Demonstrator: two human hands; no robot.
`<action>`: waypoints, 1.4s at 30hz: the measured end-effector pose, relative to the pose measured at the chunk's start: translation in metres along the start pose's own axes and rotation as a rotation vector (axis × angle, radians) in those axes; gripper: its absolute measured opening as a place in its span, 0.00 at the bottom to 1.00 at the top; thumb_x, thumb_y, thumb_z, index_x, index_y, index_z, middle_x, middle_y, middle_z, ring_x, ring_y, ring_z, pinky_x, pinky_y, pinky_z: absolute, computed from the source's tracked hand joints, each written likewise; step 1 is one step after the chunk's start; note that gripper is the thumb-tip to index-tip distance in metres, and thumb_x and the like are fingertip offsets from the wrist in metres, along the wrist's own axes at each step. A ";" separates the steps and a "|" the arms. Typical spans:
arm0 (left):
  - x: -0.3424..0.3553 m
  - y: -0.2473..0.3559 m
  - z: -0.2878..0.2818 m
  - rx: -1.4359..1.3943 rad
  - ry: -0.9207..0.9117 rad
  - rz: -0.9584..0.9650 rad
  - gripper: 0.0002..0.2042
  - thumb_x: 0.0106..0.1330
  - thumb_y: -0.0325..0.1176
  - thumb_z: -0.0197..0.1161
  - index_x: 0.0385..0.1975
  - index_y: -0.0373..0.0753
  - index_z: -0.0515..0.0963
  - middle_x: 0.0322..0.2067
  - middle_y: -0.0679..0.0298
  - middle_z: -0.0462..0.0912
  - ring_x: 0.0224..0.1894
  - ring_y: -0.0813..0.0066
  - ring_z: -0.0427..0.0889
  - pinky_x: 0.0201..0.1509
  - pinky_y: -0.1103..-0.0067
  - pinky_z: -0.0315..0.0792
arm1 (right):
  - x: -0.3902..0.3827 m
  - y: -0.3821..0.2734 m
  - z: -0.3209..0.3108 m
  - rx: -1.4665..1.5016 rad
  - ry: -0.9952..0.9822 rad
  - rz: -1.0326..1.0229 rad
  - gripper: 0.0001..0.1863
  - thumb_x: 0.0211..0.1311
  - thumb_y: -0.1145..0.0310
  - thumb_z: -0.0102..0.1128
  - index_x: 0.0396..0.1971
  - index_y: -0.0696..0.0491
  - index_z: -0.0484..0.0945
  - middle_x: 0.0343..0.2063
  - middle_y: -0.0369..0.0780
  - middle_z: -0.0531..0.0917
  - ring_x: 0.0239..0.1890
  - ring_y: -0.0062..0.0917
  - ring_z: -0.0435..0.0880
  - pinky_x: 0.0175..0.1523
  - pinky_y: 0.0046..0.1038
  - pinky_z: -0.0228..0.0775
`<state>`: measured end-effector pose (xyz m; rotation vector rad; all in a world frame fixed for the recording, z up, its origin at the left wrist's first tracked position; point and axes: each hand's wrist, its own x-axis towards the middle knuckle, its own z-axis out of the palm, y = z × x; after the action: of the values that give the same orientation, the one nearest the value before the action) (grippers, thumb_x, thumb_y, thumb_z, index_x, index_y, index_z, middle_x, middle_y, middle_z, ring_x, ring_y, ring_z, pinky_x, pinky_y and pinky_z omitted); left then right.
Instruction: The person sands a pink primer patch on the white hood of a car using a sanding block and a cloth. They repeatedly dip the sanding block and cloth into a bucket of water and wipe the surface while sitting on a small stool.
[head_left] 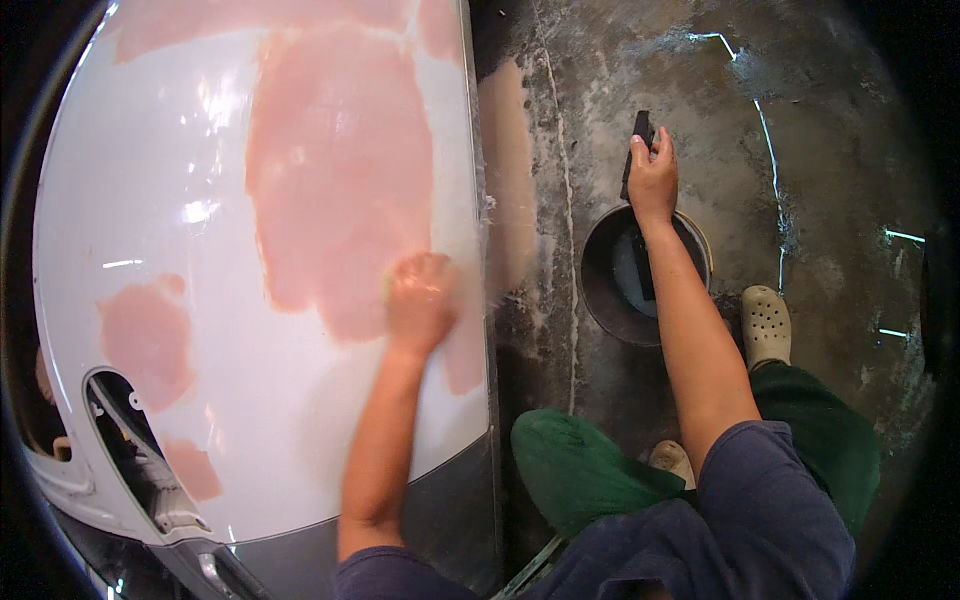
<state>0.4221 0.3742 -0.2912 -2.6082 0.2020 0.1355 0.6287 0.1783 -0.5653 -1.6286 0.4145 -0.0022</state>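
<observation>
My left hand (420, 300) is pressed flat on a white car body panel (150, 200), blurred, with a small yellowish pad under the fingers. It lies at the lower right edge of a large pink filler patch (340, 170). My right hand (652, 178) reaches out over the floor and grips a flat black block (641, 130). It hovers just beyond a dark bucket (600, 285) that holds water.
Smaller pink patches (145, 335) mark the panel's lower left, near an opening with a fitting (140, 460). The concrete floor (830, 150) is wet and streaked white. My knees in green trousers (580, 470) and pale clogs (765, 322) are at the lower right.
</observation>
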 end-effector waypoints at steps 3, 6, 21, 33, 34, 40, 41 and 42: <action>-0.001 0.087 0.036 -0.461 -0.037 -0.071 0.18 0.50 0.31 0.76 0.44 0.46 0.87 0.51 0.58 0.86 0.55 0.55 0.83 0.60 0.60 0.78 | -0.003 -0.004 0.002 -0.014 -0.026 0.025 0.39 0.75 0.46 0.58 0.73 0.60 0.67 0.61 0.55 0.81 0.60 0.48 0.83 0.63 0.43 0.74; 0.037 0.183 0.066 -0.719 0.002 -0.014 0.18 0.53 0.34 0.76 0.46 0.42 0.86 0.51 0.56 0.86 0.57 0.52 0.83 0.60 0.60 0.77 | -0.002 -0.007 -0.008 -0.022 -0.048 0.036 0.38 0.76 0.48 0.57 0.74 0.61 0.66 0.61 0.55 0.80 0.61 0.48 0.81 0.63 0.44 0.74; 0.092 -0.030 0.040 0.323 0.070 -0.015 0.41 0.74 0.62 0.56 0.75 0.33 0.66 0.77 0.46 0.63 0.80 0.51 0.60 0.83 0.54 0.51 | -0.006 -0.003 0.000 -0.014 -0.065 -0.036 0.38 0.76 0.47 0.56 0.73 0.61 0.65 0.64 0.56 0.78 0.64 0.50 0.79 0.67 0.46 0.72; 0.081 -0.084 -0.033 0.658 -0.205 0.015 0.45 0.77 0.67 0.44 0.79 0.32 0.57 0.81 0.53 0.54 0.84 0.61 0.49 0.87 0.60 0.42 | -0.008 -0.009 -0.001 -0.093 -0.055 -0.019 0.39 0.75 0.46 0.57 0.74 0.58 0.65 0.65 0.55 0.78 0.65 0.49 0.79 0.67 0.46 0.72; 0.070 -0.082 -0.034 0.644 -0.202 0.023 0.45 0.77 0.67 0.44 0.79 0.32 0.57 0.81 0.53 0.53 0.84 0.61 0.49 0.87 0.60 0.42 | -0.008 -0.009 -0.001 -0.098 -0.054 -0.027 0.39 0.75 0.46 0.57 0.74 0.58 0.65 0.65 0.55 0.78 0.65 0.49 0.79 0.67 0.46 0.72; 0.014 -0.069 -0.044 0.565 -0.213 0.040 0.46 0.75 0.67 0.47 0.78 0.31 0.58 0.82 0.52 0.52 0.85 0.60 0.47 0.87 0.61 0.41 | -0.005 0.001 0.008 -0.124 0.017 -0.058 0.40 0.74 0.43 0.59 0.74 0.56 0.67 0.61 0.53 0.81 0.60 0.48 0.83 0.62 0.44 0.75; 0.007 -0.067 -0.046 0.554 -0.215 0.043 0.46 0.75 0.67 0.48 0.78 0.31 0.59 0.82 0.51 0.52 0.85 0.59 0.47 0.87 0.61 0.40 | -0.005 0.001 0.008 -0.118 0.027 -0.066 0.40 0.74 0.43 0.59 0.74 0.56 0.67 0.61 0.53 0.81 0.60 0.48 0.83 0.62 0.43 0.75; -0.002 -0.065 -0.048 0.553 -0.226 0.042 0.47 0.74 0.68 0.49 0.78 0.30 0.59 0.82 0.51 0.52 0.85 0.59 0.47 0.87 0.61 0.40 | -0.005 0.001 0.009 -0.120 0.020 -0.062 0.40 0.74 0.43 0.59 0.74 0.56 0.67 0.61 0.53 0.81 0.60 0.49 0.83 0.62 0.43 0.75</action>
<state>0.4342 0.4056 -0.2183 -2.0221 0.1827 0.3356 0.6260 0.1878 -0.5663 -1.7603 0.3847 -0.0411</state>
